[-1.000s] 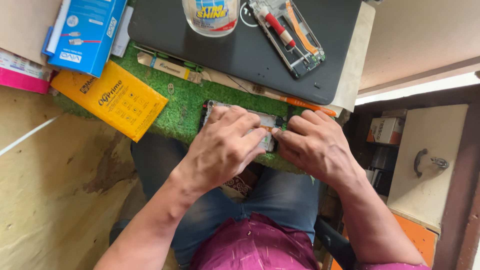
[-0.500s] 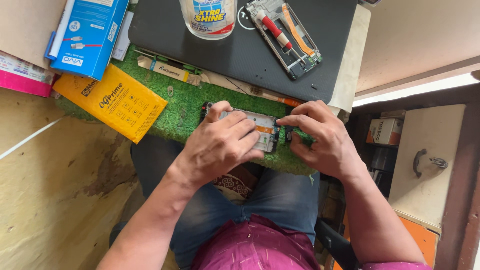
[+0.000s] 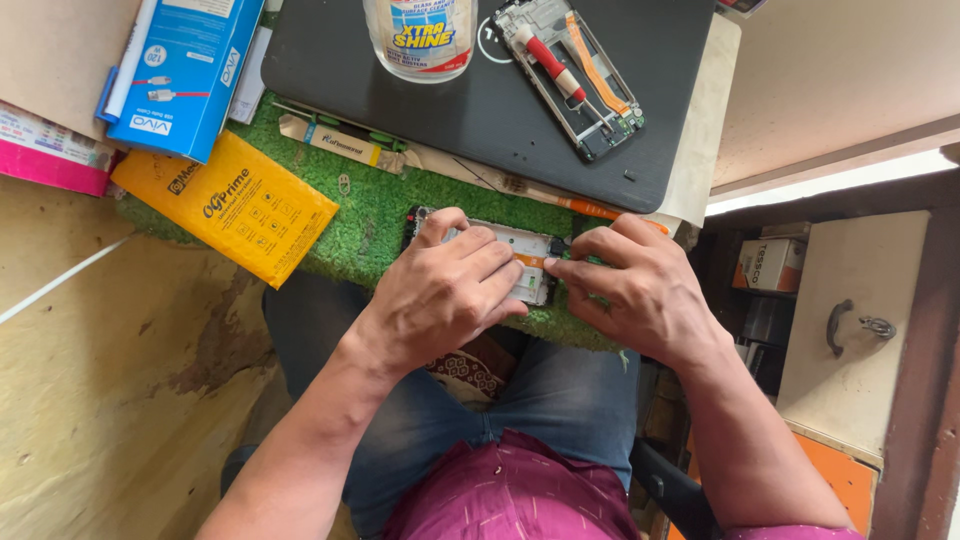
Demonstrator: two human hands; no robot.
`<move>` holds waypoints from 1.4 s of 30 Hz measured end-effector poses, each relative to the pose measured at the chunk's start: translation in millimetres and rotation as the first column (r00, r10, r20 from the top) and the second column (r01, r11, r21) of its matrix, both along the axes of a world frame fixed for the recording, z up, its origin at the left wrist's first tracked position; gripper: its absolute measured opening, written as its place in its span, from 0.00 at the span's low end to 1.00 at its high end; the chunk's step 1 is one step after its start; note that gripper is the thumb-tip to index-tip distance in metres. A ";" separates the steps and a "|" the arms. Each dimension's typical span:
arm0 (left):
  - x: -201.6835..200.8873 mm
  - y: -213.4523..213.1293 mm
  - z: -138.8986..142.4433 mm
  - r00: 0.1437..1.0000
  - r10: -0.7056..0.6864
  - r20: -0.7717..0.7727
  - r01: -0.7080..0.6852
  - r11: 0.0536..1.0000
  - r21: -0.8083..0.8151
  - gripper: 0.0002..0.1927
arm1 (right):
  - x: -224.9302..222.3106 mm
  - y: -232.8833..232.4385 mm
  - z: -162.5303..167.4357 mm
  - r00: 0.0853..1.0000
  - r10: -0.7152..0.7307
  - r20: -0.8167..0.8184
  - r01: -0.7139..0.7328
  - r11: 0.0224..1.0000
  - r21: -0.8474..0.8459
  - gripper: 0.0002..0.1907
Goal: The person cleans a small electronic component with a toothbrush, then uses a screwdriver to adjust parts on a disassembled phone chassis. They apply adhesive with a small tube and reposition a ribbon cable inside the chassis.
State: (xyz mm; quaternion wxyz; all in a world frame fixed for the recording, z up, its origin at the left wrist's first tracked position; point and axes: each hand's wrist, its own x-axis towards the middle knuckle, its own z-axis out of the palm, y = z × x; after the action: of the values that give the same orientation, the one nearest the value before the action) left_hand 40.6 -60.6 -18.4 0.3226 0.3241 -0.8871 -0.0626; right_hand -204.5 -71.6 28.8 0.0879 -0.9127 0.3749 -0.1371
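Worn yellowish surface (image 3: pixel 110 400) with stains lay at left; cream cabinet door (image 3: pixel 850 330) with metal handle (image 3: pixel 845 325) stood at right, daylight strip (image 3: pixel 830 180) above it.

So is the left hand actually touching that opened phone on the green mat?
Touching. The head view shows the left hand lying flat on the opened phone, its fingers pressed across the exposed inside, with no gap visible.
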 end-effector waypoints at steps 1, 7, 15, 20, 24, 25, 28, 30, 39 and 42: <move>0.7 0.8 -0.3 1.000 0.002 0.001 -0.002 1.000 0.002 0.17 | 2.6 0.8 -0.8 1.000 -0.004 -0.010 0.004 1.000 -0.010 0.16; 0.8 -0.7 1.5 1.000 -0.012 0.000 0.012 0.998 0.065 0.18 | 9.9 3.5 -2.7 0.994 -0.073 -0.078 0.074 0.997 0.016 0.13; 42.5 -11.0 9.2 0.989 0.127 -0.081 -0.107 0.971 0.215 0.40 | 3.7 3.2 -5.7 0.998 -0.059 0.022 0.060 0.998 -0.037 0.12; 48.5 -9.7 5.9 0.987 0.154 -0.042 -0.135 0.949 0.285 0.42 | 13.9 4.5 -9.7 1.000 -0.016 -0.018 0.014 0.993 -0.115 0.17; 49.3 -5.7 3.8 0.982 0.179 -0.057 -0.159 0.952 0.262 0.40 | 27.5 4.7 -14.5 0.990 0.013 -0.143 -0.030 0.993 -0.115 0.26; 50.6 -4.5 3.5 0.981 0.188 -0.057 -0.167 0.951 0.259 0.40 | 30.4 4.5 -15.3 0.989 0.017 -0.147 -0.035 0.992 -0.118 0.26; 49.9 -2.1 2.0 0.981 0.184 -0.063 -0.161 0.950 0.266 0.38 | 34.5 3.9 -15.5 0.985 0.018 -0.171 -0.040 0.991 -0.129 0.29; 49.6 -0.7 0.8 0.980 0.184 -0.077 -0.157 0.950 0.270 0.37 | 37.3 3.9 -15.3 0.980 0.009 -0.197 -0.037 0.989 -0.140 0.30; 49.6 2.0 -5.1 0.977 0.179 -0.115 -0.147 0.959 0.243 0.34 | 46.7 2.5 -13.8 0.978 0.004 -0.210 -0.039 0.986 -0.163 0.30; 50.0 1.8 -6.8 0.980 0.167 -0.104 -0.142 0.966 0.216 0.34 | 47.6 2.9 -15.0 0.970 -0.007 -0.244 -0.046 0.976 -0.211 0.31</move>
State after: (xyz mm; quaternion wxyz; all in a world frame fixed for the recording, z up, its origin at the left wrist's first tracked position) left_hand 90.6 -58.7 -25.2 0.3442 0.4198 -0.8265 -0.1490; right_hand -156.8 -68.7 13.8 -0.0564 -0.9304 0.3565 -0.0632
